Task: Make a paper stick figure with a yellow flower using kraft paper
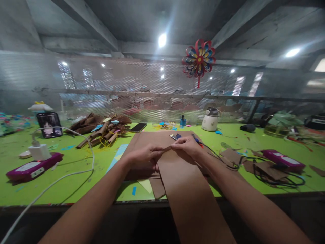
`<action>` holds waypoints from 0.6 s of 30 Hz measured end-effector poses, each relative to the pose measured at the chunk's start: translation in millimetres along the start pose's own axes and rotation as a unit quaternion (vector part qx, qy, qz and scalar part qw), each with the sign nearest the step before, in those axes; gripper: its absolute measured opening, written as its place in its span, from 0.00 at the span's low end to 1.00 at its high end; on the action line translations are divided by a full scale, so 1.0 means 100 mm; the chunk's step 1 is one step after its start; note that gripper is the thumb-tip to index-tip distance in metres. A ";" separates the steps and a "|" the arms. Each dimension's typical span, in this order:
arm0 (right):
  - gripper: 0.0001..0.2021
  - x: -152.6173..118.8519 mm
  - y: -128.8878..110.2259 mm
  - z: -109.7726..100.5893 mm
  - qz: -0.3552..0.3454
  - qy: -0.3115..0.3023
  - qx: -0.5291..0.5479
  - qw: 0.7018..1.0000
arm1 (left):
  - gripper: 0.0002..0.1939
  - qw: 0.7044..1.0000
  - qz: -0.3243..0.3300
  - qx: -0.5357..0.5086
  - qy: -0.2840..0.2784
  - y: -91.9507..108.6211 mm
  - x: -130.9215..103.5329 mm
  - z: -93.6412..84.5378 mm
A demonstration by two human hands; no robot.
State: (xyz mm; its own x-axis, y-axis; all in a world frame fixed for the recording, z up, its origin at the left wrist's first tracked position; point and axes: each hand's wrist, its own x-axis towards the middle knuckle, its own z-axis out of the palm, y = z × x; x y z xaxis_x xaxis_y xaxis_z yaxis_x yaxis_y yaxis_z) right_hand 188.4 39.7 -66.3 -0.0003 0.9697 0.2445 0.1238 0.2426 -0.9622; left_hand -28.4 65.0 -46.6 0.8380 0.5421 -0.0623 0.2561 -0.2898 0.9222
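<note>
A long strip of brown paper (188, 189) runs from the work area over the table's front edge toward me. Its far end is pinched between the fingers of my left hand (147, 155) and my right hand (187, 146), and that edge looks folded or rolled narrow. Beneath both hands lies a larger brown board (142, 144). Just behind my right hand sits a dark tool (175, 136) with a cable, partly hidden by the fingers. A smaller brown piece (157, 188) pokes out under the strip on the left.
Brown rolls (104, 132) are heaped at back left near a phone (138, 127). A purple power strip (35, 166) with a white cable stands left, another (283, 160) right among scraps and black cable. A white bottle (210, 120) and small blue bottle (183, 120) stand behind.
</note>
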 end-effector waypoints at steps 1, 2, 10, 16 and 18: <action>0.12 0.01 0.01 0.00 -0.002 -0.002 0.003 1.000 | 0.22 1.000 -0.013 -0.001 -0.012 -0.01 0.00 -0.01; 0.13 0.01 0.03 -0.01 -0.003 -0.005 0.010 1.000 | 0.22 1.000 -0.020 -0.003 -0.017 -0.02 0.01 -0.02; 0.18 0.04 0.08 -0.12 0.035 -0.102 0.025 0.994 | 0.19 0.997 -0.019 0.019 0.069 -0.09 0.01 -0.12; 0.20 0.08 0.12 -0.19 0.057 -0.134 0.043 0.988 | 0.22 0.996 -0.025 0.062 0.066 -0.03 -0.02 -0.14; 0.20 0.07 0.11 -0.20 0.066 -0.146 0.048 0.986 | 0.22 0.996 -0.028 0.066 0.061 -0.01 -0.02 -0.14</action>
State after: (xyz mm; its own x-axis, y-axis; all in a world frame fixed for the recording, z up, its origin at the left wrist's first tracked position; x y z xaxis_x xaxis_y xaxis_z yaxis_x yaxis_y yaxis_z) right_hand 209.5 48.5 -72.4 -0.2788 0.9565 0.0856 0.0476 0.1028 -0.9936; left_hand -37.4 74.7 -42.5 0.7585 0.6490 -0.0581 0.3683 -0.3535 0.8598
